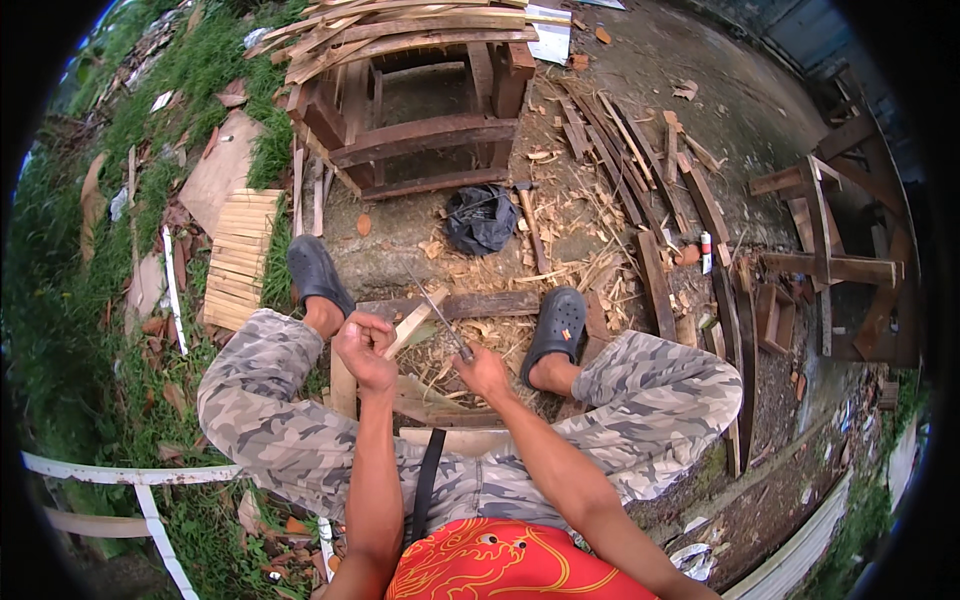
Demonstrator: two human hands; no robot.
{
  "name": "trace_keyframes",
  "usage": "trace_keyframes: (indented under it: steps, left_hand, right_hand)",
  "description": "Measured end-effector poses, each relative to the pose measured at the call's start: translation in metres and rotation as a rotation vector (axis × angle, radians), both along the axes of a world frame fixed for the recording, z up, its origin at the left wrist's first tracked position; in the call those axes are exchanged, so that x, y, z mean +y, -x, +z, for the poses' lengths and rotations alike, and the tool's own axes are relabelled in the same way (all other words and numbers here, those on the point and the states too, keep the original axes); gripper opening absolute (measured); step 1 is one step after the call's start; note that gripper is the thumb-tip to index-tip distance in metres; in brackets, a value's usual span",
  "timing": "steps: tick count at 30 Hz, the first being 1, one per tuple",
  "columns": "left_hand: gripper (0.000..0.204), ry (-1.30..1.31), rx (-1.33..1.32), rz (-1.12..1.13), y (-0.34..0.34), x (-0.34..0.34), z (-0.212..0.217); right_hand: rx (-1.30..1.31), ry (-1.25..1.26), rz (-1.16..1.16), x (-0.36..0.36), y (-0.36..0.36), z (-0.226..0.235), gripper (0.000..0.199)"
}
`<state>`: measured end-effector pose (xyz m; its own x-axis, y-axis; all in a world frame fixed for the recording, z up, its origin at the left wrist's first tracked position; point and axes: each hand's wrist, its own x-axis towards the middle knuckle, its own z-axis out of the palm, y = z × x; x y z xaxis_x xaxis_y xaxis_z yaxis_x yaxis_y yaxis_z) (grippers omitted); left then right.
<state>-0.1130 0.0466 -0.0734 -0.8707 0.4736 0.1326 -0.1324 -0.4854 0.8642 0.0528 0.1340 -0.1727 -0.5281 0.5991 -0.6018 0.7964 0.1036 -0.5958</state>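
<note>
My left hand (366, 350) is closed on the near end of a short, pale strip of wood (416, 320) that points up and away. My right hand (484, 373) grips the handle of a knife (441, 316), whose long thin blade slants up and to the left, close beside the strip. Whether the blade touches the strip, I cannot tell. Below both hands, between my dark clogs, a dark wooden bar (490, 304) lies across the ground among curled shavings (465, 345).
Ahead stands a brown wooden frame (425, 140) stacked with pale slats (400, 30). A black plastic bag (481, 219) and a hammer (533, 228) lie before it. Dark planks (655, 285) and a red-and-white tube (706, 253) are to the right. A bundle of split sticks (240, 258) rests left on grass.
</note>
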Motion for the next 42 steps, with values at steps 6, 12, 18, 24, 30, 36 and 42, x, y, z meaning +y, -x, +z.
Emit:
trace_keyframes:
  steps: [6,12,18,24,30,36,42]
  left_hand:
    - [0.048,0.078,-0.044,-0.001,0.000,-0.001,0.002]
    - [0.052,0.132,-0.034,-0.011,0.003,-0.003,0.007]
    - [0.044,0.290,0.072,-0.058,-0.005,-0.002,0.021]
    - [0.040,0.401,0.071,-0.008,-0.009,-0.002,0.026]
    - [0.043,0.357,-0.007,0.053,0.006,-0.008,0.018]
    - [0.042,0.413,0.023,-0.009,-0.002,-0.005,0.018]
    - [0.040,0.433,0.014,-0.006,0.003,0.001,0.020]
  right_hand:
    - [0.056,-0.056,-0.034,-0.001,0.002,-0.003,0.038]
    - [0.075,-0.009,-0.032,0.003,0.003,0.008,0.036]
    - [0.204,-0.054,0.075,-0.009,0.012,0.017,0.034]
    - [0.260,-0.043,0.112,-0.007,0.018,0.008,0.030]
    - [0.327,-0.130,0.236,-0.013,0.017,0.013,0.026]
    - [0.105,-0.012,0.131,-0.003,0.007,0.012,0.026]
    - [0.080,0.053,0.136,0.004,0.008,0.009,0.030]
